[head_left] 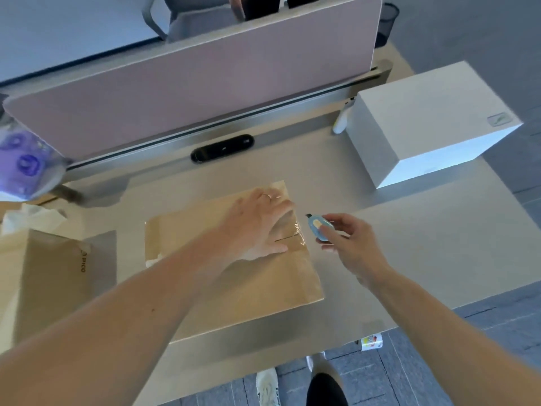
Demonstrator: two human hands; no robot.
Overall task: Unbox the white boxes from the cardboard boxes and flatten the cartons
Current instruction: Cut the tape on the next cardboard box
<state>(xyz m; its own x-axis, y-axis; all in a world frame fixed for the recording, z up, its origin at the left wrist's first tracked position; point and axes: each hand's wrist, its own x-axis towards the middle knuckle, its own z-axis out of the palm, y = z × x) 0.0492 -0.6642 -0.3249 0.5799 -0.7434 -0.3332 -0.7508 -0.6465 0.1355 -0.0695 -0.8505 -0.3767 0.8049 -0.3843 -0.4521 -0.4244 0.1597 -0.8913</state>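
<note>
left hand (257, 224) spread flat on carton (248, 288); right hand (351, 247) pinches cutter (317, 228); white box (424, 118) far right.

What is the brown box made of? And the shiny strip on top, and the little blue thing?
The brown box looks like cardboard: matte, tan, with a flap seam. The shiny strip seems to be clear plastic tape, since it glints. The little blue thing in the right hand is probably smooth hard plastic.

Beige desk (439, 244), mauve fabric divider panel (205, 83), grey carpet-tile floor (468, 361), black mesh bin (388, 22)
</note>
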